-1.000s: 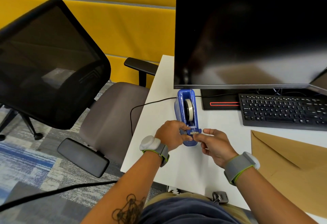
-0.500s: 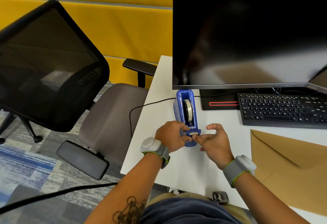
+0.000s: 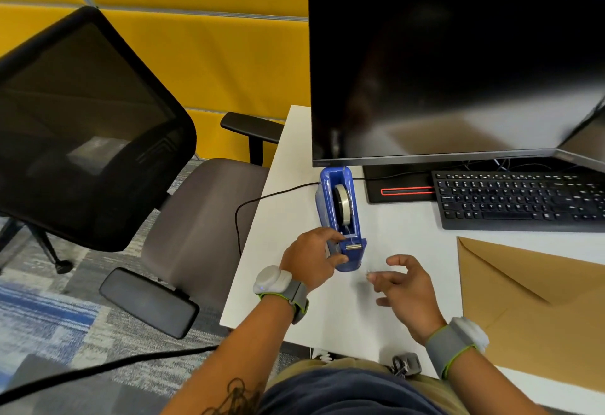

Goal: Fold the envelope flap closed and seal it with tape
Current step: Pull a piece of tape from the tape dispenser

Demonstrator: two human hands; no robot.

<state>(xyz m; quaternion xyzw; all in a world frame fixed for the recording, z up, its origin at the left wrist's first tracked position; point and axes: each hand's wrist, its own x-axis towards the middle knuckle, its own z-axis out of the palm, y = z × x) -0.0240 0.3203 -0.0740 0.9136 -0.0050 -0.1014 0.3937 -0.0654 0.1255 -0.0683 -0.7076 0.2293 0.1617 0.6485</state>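
Your left hand (image 3: 312, 259) gripped the tape dispenser (image 3: 342, 218); right hand (image 3: 401, 287), fingers loosely spread, pinched a tape strip (image 3: 369, 272). Keep it untwisted toward the envelope (image 3: 537, 309).

A: Bare desk (image 3: 376, 313), near side of the tape dispenser (image 3: 340, 214): passage?
B: Open strip toward the envelope (image 3: 523, 300); right hand (image 3: 404, 290) hovers over it.
A: Obstacles?
B: Left hand (image 3: 311, 259) grips the dispenser's near end. Monitor (image 3: 451, 70) behind it, keyboard (image 3: 520, 200) far right, cable (image 3: 262, 200) left.
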